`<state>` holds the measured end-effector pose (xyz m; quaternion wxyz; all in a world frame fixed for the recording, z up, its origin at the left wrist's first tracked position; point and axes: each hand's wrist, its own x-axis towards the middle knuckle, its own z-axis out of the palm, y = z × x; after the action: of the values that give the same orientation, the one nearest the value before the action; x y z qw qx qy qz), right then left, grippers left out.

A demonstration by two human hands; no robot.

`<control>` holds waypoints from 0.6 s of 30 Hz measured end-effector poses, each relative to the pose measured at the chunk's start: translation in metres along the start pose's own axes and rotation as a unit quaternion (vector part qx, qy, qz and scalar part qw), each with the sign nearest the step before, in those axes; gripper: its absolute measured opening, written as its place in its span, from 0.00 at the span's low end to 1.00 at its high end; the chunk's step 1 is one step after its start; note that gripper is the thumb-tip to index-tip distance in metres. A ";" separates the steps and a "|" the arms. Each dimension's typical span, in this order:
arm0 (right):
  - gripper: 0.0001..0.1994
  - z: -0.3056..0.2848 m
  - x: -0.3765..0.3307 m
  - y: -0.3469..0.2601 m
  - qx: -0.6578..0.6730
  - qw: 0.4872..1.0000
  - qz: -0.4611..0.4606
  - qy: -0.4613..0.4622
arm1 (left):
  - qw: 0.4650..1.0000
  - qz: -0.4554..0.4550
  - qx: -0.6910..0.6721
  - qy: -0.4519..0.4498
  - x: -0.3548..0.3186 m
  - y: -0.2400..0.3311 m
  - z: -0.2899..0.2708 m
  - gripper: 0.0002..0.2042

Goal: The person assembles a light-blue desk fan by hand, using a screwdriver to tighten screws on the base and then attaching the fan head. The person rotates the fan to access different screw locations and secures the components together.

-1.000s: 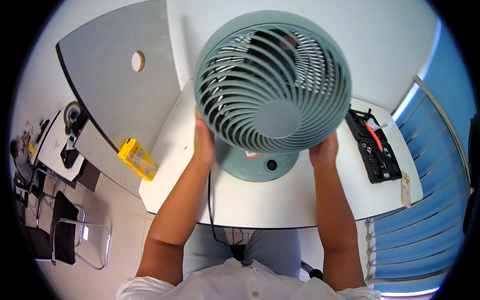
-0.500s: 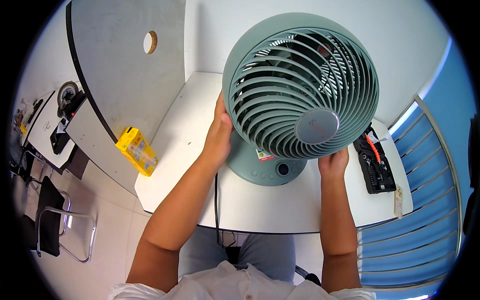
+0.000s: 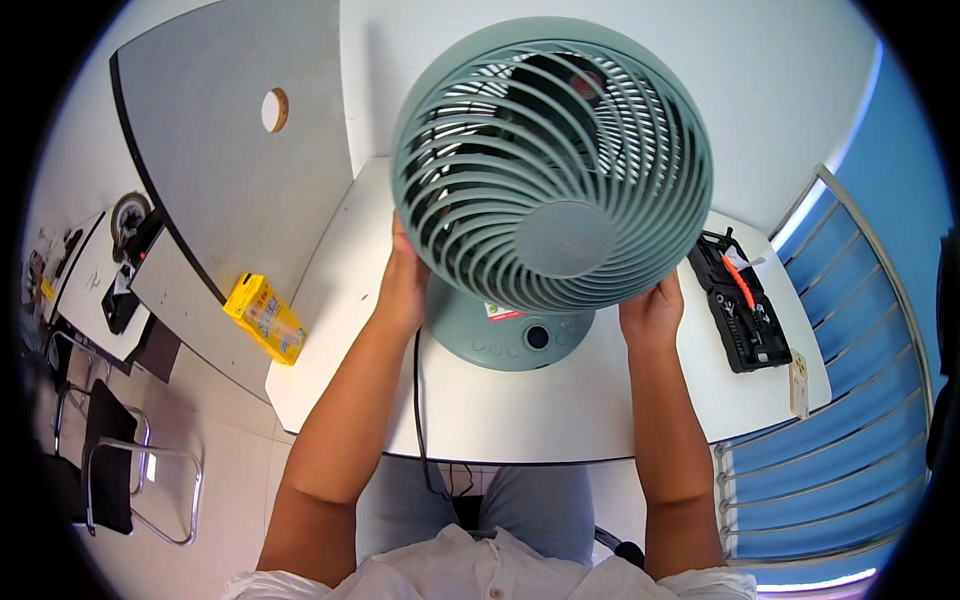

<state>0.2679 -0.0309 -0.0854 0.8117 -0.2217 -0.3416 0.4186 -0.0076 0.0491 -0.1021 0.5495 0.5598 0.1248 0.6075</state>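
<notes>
The white tabletop (image 3: 520,420) fills the middle of the frame, and a grey panel (image 3: 230,150) with a round hole stands at its left, in the upper left of the frame. On the tabletop, centre frame, we have a green fan (image 3: 550,170). Its round grille is tipped up toward us and covers the blades. Its base (image 3: 505,335) sits flat on the tabletop with a row of buttons and a knob facing us.

We hold the fan head from both sides. Our left hand (image 3: 405,285) presses the lower left edge of the grille, fingers wrapped behind it. Our right hand (image 3: 650,310) cups the lower right edge, fingers curled on the rim. Each grip is closed on the fan.

We judge the work early. The grille is on, no part lies loose, and nothing has been taken from the tool case (image 3: 742,305), which lies open at the right of the frame with an orange driver in it. Any opening of the fan is yet to do.

A black cord (image 3: 418,420) drops from the base over the near edge. A yellow box (image 3: 265,318) lies at centre left, on the grey surface beside the tabletop. A small tag (image 3: 798,385) lies at the right edge.
</notes>
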 end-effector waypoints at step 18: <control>0.17 0.028 -0.019 -0.015 -0.047 0.982 -0.003 -0.182 | 0.987 -0.029 -0.112 0.108 0.008 0.008 -0.016 0.40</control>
<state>0.2475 -0.0531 -0.0640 0.7260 -0.1788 -0.5033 0.4332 -0.0229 0.0596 -0.0966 0.6093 0.4219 0.1308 0.6586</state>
